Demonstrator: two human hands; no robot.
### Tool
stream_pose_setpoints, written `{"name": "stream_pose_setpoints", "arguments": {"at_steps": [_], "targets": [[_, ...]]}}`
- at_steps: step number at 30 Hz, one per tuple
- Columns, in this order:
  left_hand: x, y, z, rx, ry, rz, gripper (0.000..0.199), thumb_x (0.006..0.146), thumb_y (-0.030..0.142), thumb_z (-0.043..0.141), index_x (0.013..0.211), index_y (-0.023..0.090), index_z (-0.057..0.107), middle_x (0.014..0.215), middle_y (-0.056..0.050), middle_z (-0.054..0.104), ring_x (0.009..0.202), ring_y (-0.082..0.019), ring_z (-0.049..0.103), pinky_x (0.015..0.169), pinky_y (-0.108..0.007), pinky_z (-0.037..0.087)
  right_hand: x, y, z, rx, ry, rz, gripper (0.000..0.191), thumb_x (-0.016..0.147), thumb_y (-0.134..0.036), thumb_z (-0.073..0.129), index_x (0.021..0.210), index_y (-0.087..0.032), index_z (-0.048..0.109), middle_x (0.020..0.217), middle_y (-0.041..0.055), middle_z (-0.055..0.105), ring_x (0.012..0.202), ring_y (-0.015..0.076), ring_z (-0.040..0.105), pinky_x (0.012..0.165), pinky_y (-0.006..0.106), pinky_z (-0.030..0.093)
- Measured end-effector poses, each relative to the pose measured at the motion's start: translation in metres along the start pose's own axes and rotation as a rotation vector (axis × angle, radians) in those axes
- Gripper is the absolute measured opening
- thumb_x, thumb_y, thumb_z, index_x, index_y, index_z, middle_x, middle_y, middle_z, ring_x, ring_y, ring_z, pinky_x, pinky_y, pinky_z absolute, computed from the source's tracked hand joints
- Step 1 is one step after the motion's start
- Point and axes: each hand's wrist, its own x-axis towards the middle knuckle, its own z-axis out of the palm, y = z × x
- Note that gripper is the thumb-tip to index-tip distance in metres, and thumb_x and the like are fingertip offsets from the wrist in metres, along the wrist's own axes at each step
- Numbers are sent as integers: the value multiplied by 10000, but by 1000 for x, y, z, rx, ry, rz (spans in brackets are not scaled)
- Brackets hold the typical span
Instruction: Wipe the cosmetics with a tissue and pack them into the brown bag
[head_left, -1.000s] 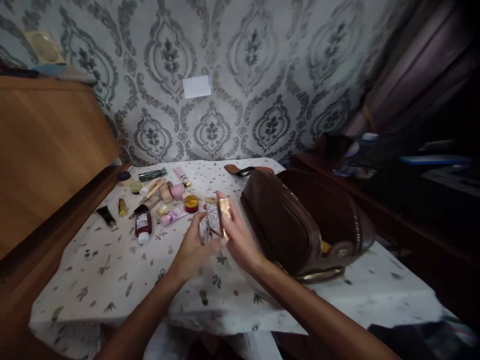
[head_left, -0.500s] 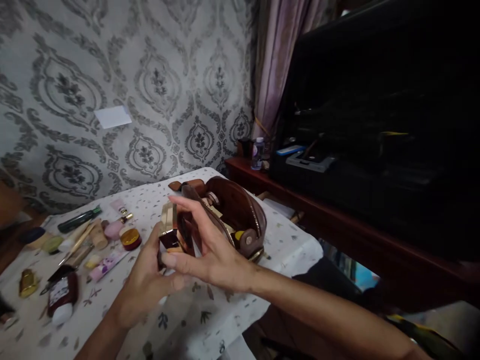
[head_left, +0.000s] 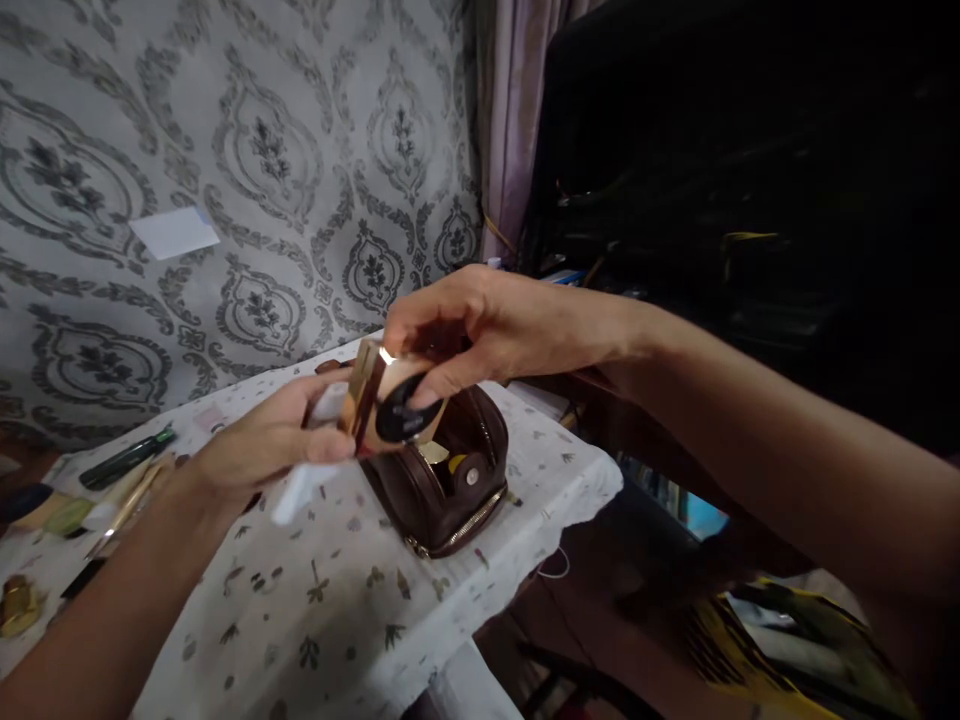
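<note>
A shiny gold compact case [head_left: 361, 392] is gripped at its left side by my left hand [head_left: 281, 430], with a blurred white strip beside it. My right hand [head_left: 480, 335] pinches a round black-topped item [head_left: 405, 408] against the case's right side. Both hands are above an open dark brown bag [head_left: 457, 510] with a gold zip. Inside the bag a yellow item [head_left: 455, 463] and a brown flap with a round snap show; its far part is hidden by my right hand.
A patterned white cloth [head_left: 330, 600] covers the table. At left lie a green bottle [head_left: 127, 457], brushes, a pale green item [head_left: 67, 517] and a gold bottle [head_left: 19, 605]. A yellow-black bag [head_left: 720, 650] stands below at right.
My right hand has risen and turned palm-down, now pinching the black-topped item by the case. The case has tilted, and the view has shifted so the left-hand items sit further left.
</note>
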Motion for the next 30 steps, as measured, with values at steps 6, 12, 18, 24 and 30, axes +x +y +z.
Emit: {"name": "stream_pose_setpoints", "arguments": {"at_steps": [6, 12, 18, 24, 30], "targets": [[-7, -48, -18, 40, 270, -162, 529, 672, 533, 826, 986, 134, 678, 519, 65, 411, 485, -70, 350, 438, -159, 234, 7, 23, 18, -499, 113, 481, 299, 887, -283, 652, 1142, -135, 610, 907, 42, 681, 817, 171, 619, 680, 251, 395], [-42, -85, -26, 95, 354, -326, 560, 680, 592, 789, 1034, 176, 667, 607, 50, 457, 530, -92, 415, 470, -179, 284, 27, 36, 52, -776, -168, 635, 349, 914, -270, 571, 1246, -163, 589, 1129, 153, 711, 1028, 283, 676, 711, 299, 442], [-68, -101, -36, 258, 300, -359, 511, 772, 626, 695, 1051, 198, 683, 691, 12, 519, 585, -113, 436, 484, -196, 263, 37, 51, 68, -882, -233, 672, 358, 961, -181, 465, 1302, -115, 551, 1134, 187, 713, 1086, 309, 673, 764, 347, 461], [-81, -111, -37, 330, 276, -365, 454, 764, 627, 687, 989, 233, 709, 704, 10, 542, 634, -132, 441, 552, -208, 328, 41, 62, 79, -872, -272, 699, 351, 955, -133, 467, 1294, -105, 554, 1145, 190, 712, 1078, 302, 682, 754, 346, 462], [-89, -116, -36, 366, 207, -385, 422, 793, 639, 654, 965, 256, 691, 729, 13, 554, 659, -149, 452, 603, -226, 361, 41, 83, 93, -791, -296, 718, 356, 966, -105, 443, 1309, -83, 538, 1156, 209, 705, 1100, 302, 680, 786, 356, 501]]}}
